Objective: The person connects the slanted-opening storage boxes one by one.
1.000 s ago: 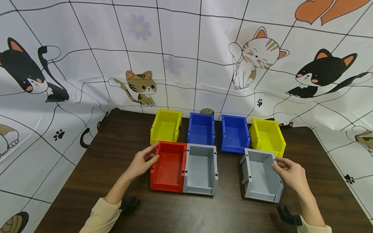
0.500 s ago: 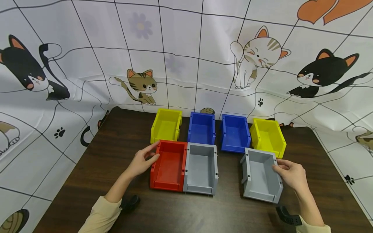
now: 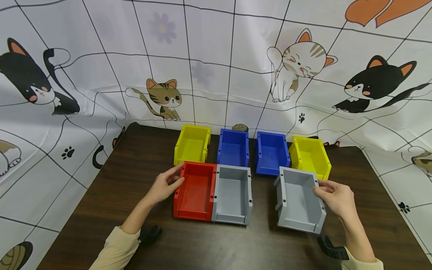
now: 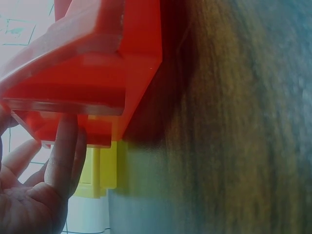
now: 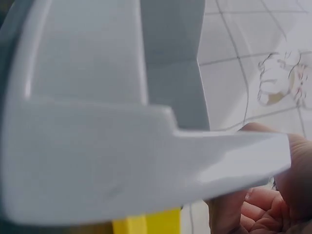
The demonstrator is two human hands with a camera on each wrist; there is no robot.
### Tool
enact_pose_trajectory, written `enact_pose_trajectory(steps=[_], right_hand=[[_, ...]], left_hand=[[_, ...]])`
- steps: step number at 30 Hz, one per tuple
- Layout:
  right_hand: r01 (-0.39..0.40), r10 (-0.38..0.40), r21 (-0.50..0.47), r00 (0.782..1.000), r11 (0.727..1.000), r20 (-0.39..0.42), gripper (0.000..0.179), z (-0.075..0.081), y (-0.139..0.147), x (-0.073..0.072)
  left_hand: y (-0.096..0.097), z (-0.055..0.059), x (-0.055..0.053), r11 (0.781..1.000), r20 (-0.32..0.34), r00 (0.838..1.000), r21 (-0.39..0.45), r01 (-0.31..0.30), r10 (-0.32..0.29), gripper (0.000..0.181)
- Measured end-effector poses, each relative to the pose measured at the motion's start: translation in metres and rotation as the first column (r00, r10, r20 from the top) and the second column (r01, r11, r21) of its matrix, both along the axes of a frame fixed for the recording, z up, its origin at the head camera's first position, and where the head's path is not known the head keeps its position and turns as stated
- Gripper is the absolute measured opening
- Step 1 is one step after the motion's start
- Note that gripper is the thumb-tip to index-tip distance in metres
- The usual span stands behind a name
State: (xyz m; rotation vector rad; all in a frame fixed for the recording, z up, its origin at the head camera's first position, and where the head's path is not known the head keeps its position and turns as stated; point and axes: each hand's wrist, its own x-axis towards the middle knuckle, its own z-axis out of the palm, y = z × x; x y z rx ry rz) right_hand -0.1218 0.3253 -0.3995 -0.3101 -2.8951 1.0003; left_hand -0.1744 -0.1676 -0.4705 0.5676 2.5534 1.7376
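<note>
In the head view a red storage bin stands side by side with a grey storage bin on the dark wood table. My left hand is at the red bin's left wall, thumb and forefinger on its rim; in the left wrist view, fingers reach beneath the side lip. Further right, my right hand pinches the right wall of a second grey bin, thumb inside and fingers outside. This bin sits slightly turned, with a shadow under its left side. In the right wrist view its grey wall fills much of the frame.
Behind stands a row of bins: a yellow one at left, two blue ones in the middle, and another yellow one at right. A cat-print sheet hangs behind the dark table.
My right hand has shifted the second grey bin slightly left and up, and a shadow has grown beneath it. The left hand and red bin stay in place.
</note>
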Motion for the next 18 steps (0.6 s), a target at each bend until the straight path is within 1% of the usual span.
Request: enact_pose_trajectory(steps=[4,9,18], right_hand=[[-0.022,0.022,-0.009,0.999,1.0,-0.036,0.043,0.007,-0.011,-0.003],[-0.045,0.044,-0.023,0.998,0.999,-0.05,0.043,0.012,-0.024,-0.008],[-0.098,0.093,-0.076,0.993,0.992,-0.067,0.041,0.017,-0.045,-0.016]], left_hand=[[-0.001,0.0,0.0,1.0,0.01,1.0,0.009,0.008,-0.008,0.052],[-0.001,0.001,0.0,1.0,0.006,1.0,0.013,0.014,-0.015,0.052],[-0.001,0.001,0.001,1.0,0.014,1.0,0.018,0.013,-0.013,0.053]])
